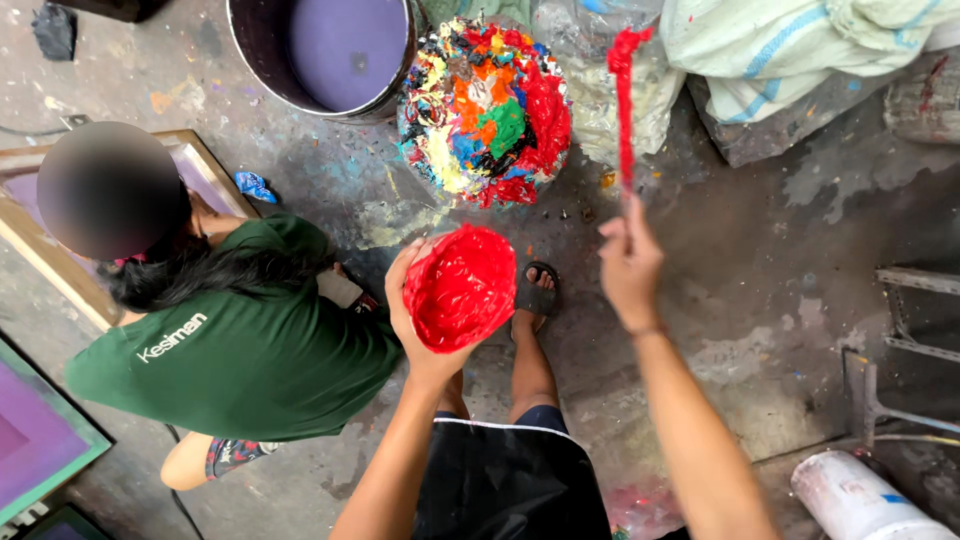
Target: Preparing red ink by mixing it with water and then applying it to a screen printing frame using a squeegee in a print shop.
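Head view, looking straight down at a stained concrete floor (780,270). The left hand (412,305) cups a small container (460,288) coated inside with glossy red paint, fingers curled around its left rim and closed on it. The right hand (630,265), to the right of the container and well apart from it, is clenched on a thin stick (624,100) — the stick points up the picture and is coated in red paint. Just beyond the container stands a paint-crusted tub (485,110), caked in red, yellow, orange, green and blue. Left of that tub sits a large bucket (335,50) of purple paint. To the left of the container a second person in a green shirt (240,350) crouches close by. Directly below the container, the wearer's sandalled foot (535,295) rests on the floor. Far right of the container — pale sacks (800,50) lie piled.
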